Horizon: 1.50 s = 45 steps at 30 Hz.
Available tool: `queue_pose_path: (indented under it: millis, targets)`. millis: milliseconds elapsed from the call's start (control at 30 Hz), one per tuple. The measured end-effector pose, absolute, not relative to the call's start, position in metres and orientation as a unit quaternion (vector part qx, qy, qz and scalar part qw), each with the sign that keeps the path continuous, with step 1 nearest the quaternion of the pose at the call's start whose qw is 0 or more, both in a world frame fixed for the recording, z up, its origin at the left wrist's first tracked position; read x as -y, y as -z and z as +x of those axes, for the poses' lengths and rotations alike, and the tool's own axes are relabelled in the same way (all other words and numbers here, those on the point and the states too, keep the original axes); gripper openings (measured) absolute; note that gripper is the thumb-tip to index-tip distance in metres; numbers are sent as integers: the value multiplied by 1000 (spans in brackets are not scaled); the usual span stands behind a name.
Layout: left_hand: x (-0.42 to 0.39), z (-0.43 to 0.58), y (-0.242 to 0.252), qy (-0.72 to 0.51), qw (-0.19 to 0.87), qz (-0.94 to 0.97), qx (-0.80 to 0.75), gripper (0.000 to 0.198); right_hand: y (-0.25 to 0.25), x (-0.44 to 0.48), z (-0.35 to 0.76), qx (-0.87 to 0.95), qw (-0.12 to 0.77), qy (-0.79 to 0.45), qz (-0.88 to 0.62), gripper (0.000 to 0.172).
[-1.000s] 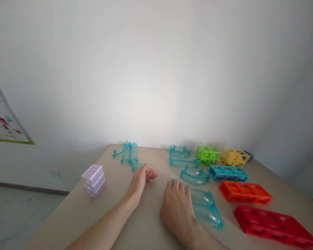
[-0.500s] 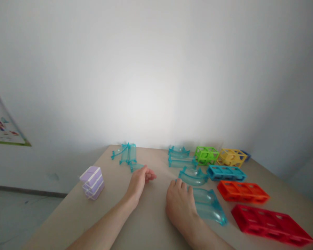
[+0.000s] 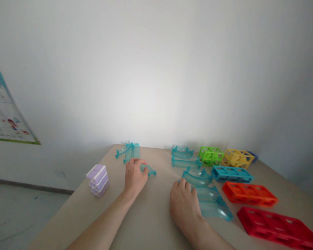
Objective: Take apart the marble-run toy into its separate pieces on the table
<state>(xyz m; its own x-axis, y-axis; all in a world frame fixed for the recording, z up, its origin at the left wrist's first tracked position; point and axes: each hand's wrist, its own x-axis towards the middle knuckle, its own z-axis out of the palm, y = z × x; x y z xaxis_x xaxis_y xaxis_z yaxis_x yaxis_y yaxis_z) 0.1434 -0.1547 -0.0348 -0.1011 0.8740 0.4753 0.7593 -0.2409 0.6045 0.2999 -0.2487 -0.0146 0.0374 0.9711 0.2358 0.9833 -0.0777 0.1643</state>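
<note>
Head view: the left hand (image 3: 134,175) pinches a small curved track (image 3: 149,170) lying on the counter (image 3: 148,225); the right hand (image 3: 184,205) rests flat, released, against a wide ramp (image 3: 212,205). That track is best gripped lightly by its rims.

Bench (image 3: 146,225): smooth, matt beige surface, laminate by the look. Small curved track piece (image 3: 149,169) and wide wavy track piece (image 3: 214,205): translucent teal plastic, glossy, with a light sheen along the ribs. Red lattice block (image 3: 276,227), orange lattice block (image 3: 250,193) and blue lattice block (image 3: 232,173): opaque moulded plastic, smooth, slight gloss. Lilac block stack (image 3: 98,180): opaque plastic, satin faces, white edges. Poster (image 3: 7,114): printed paper, flat finish. Wall (image 3: 156,69): matt paint
</note>
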Motion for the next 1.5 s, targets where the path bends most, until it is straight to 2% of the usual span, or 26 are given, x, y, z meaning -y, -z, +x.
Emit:
queue_pose_path:
  millis: [133,233,400,567,667,833,1067,1333,1500]
  targets:
    - [152,142,42,-374,104,661,-642,19,11,251,298,680,37,146,-718,29]
    - [152,142,44,-372,124,664,-637,12,10,253,296,698,76,147,-697,30]
    - [149,138,39,-396,146,663,-619,16,21,251,288,800,164,67,-573,50]
    - [137,122,34,-408,88,631,-654,23,36,248,280,854,160,-6,-495,65]
    - [132,116,39,-383,75,642,-660,30,38,246,278,858,162,-28,-488,60]
    - [129,116,47,-346,75,660,-663,26,37,246,280,851,187,-58,-488,50]
    - [125,112,51,-328,87,641,-688,36,38,234,278,831,191,-56,-519,57]
    - [122,111,49,-341,118,629,-688,36,28,235,276,842,185,-30,-506,47]
    - [120,108,49,-358,134,622,-683,31,27,238,276,852,177,-68,-487,30]
